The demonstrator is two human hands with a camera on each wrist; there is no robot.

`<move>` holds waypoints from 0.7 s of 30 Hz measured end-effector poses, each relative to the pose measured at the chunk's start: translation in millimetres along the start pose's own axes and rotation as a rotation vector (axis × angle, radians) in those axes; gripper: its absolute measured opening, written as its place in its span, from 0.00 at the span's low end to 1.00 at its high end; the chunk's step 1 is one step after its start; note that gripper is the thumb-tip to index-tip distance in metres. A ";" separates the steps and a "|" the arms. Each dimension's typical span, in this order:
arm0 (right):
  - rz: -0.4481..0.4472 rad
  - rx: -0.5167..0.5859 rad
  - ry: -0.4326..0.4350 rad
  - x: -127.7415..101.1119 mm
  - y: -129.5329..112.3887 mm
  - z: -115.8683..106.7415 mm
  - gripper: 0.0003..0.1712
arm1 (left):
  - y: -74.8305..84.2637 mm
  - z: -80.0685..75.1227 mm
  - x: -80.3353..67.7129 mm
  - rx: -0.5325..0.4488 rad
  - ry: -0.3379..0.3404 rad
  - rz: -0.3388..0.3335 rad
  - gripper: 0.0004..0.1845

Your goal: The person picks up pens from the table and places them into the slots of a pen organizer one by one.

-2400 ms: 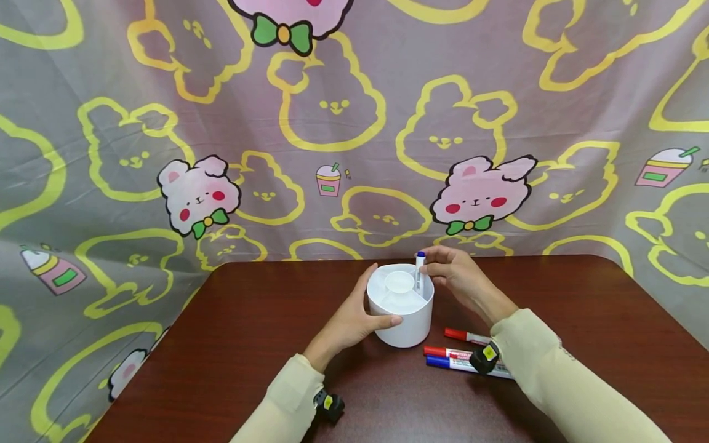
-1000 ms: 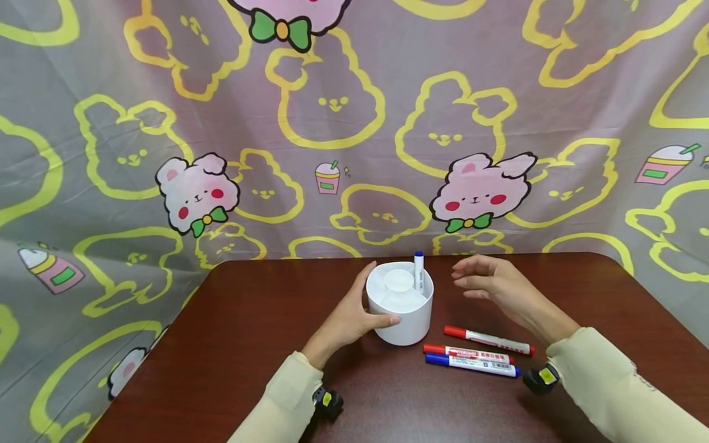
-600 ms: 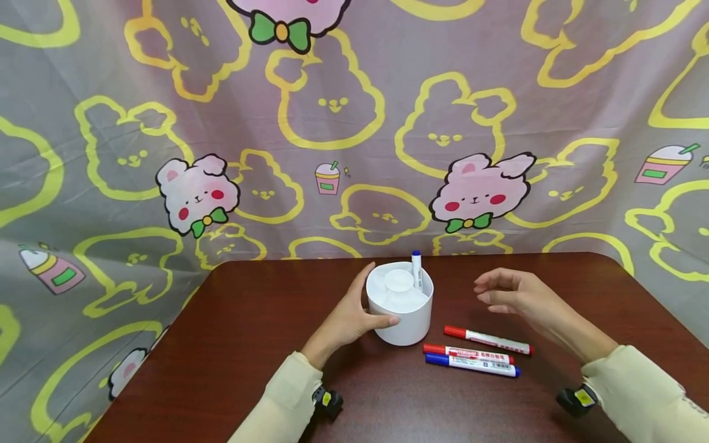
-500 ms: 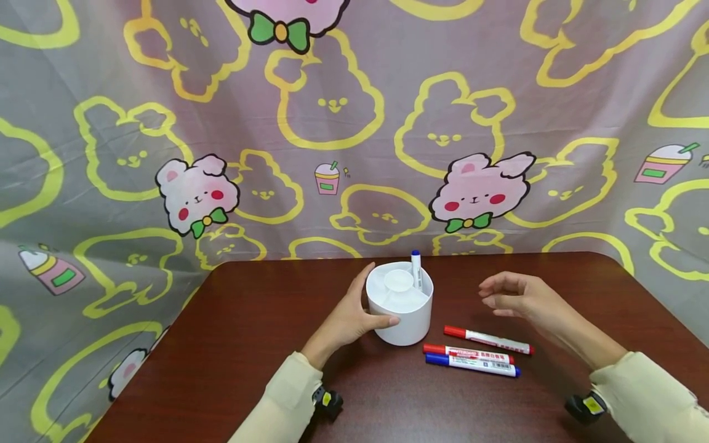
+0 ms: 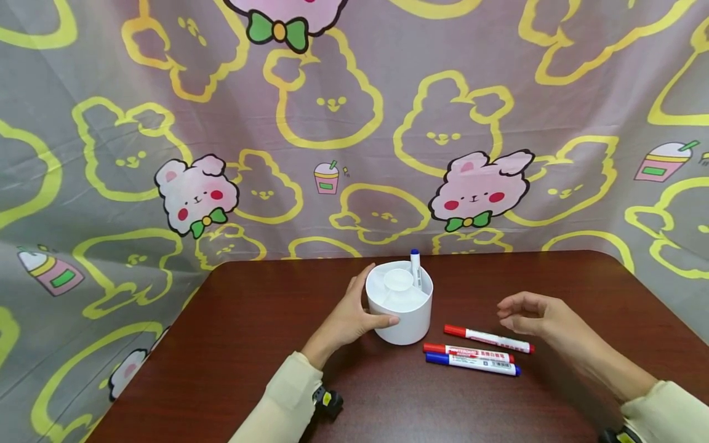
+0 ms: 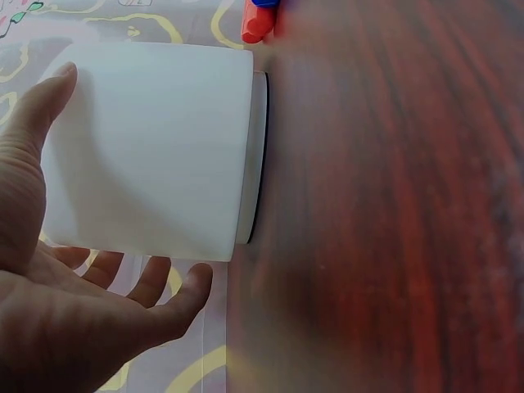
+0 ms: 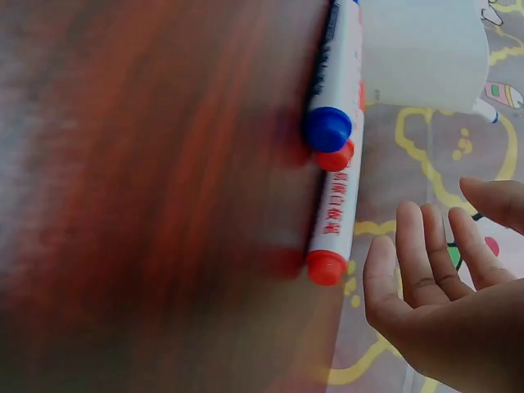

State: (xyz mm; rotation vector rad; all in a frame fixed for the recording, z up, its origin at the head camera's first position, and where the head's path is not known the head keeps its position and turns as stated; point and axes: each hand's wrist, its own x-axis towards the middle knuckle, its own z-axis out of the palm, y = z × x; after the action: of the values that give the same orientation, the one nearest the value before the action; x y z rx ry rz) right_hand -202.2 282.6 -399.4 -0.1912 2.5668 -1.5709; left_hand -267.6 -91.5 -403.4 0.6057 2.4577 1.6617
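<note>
Head view: left hand (image 5: 344, 321) is gripping a round white plastic holder (image 5: 408, 327); empty right hand (image 5: 545, 317) is hovering near the far slim, light-looking, red-capped plastic marker (image 5: 492, 339), probably pinchable mid-barrel.

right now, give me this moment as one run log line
left hand: holds pot | right hand: empty, above table | in pot: blue marker | on table: two red markers, another blue marker

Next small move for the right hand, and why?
I'd probably lower the right hand and pinch the farther red-capped marker: the hand is empty and close by, the marker lies loose on the table, and the left hand grips the white pen holder, where a blue marker already stands.
</note>
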 end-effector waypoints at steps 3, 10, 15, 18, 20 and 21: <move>0.011 -0.005 0.002 -2.8 2.0 0.3 0.23 | -0.2 0.1 0.0 -0.004 -0.006 0.003 0.62; 0.055 -0.061 -0.001 -5.2 7.9 -1.3 0.24 | -1.5 0.2 0.5 -0.001 -0.007 0.034 0.59; 0.062 -0.063 0.004 -4.3 12.2 0.6 0.23 | -0.5 0.5 -0.1 -0.011 -0.001 0.038 0.57; 0.061 -0.081 0.008 -3.8 13.4 1.6 0.23 | -0.5 0.8 -0.8 -0.015 0.005 0.029 0.57; 0.057 -0.087 0.005 -3.6 13.9 1.7 0.23 | -0.5 0.9 -1.2 -0.014 0.006 0.021 0.57; 0.052 -0.090 0.004 -3.5 14.2 1.7 0.23 | -0.5 0.9 -1.1 -0.014 0.006 0.020 0.57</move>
State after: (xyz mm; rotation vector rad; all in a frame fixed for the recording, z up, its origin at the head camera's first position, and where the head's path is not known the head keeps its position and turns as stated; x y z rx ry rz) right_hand -199.0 288.1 -412.6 -0.1295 2.6252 -1.4405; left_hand -266.4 -91.3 -404.4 0.6263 2.4497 1.6894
